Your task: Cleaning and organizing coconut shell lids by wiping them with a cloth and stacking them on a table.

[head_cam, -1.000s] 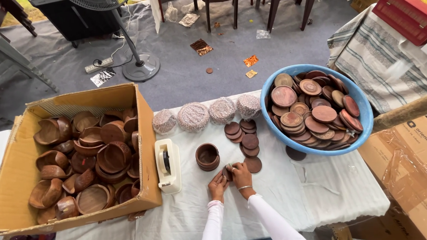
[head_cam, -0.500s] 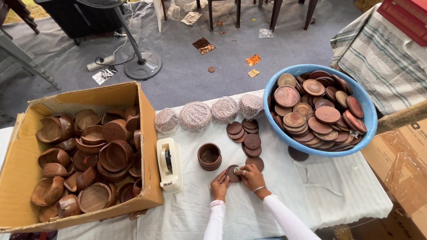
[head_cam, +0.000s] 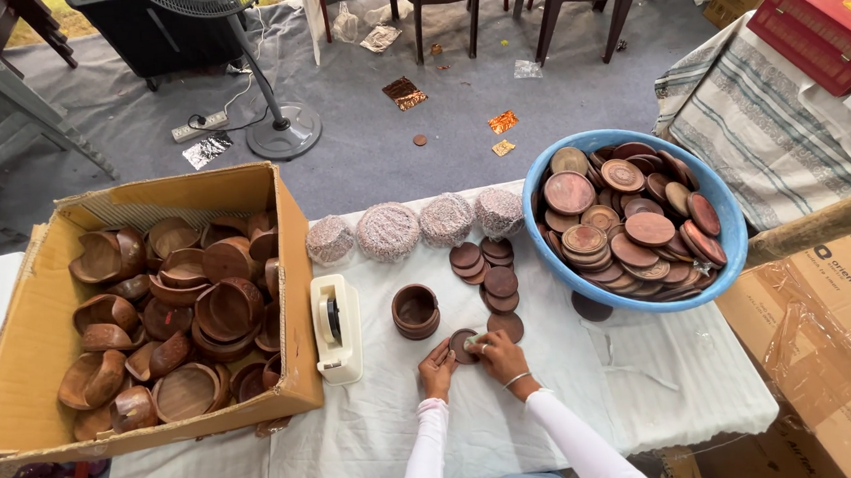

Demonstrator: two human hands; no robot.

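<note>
White cloth covers the bench (head_cam: 655, 373) in front of me, with grey matting on the floor beyond it. My left hand (head_cam: 438, 368) and right hand (head_cam: 502, 355) meet over a round wooden lid (head_cam: 463, 346) lying flat on the cloth near the bench's front edge. Left grip: fingertips pressed on the lid's left rim. Right grip: fingers curled, pinching a small pale object (head_cam: 473, 341) against the lid's top; I cannot tell what it is. Just behind the lid stands a small wooden pot (head_cam: 416, 311), open side up. To its right, more flat wooden lids (head_cam: 489, 269) lie loose in a cluster. A white tape dispenser (head_cam: 336, 328) sits left of the pot, touching a cardboard box (head_cam: 33, 336) heaped with wooden bowls (head_cam: 176, 316). 4 wrapped round bundles (head_cam: 415, 226) line the far edge of the bench. A blue basin (head_cam: 735, 232) full of lids sits at the right. A standing fan (head_cam: 278, 129) is on the floor.
</note>
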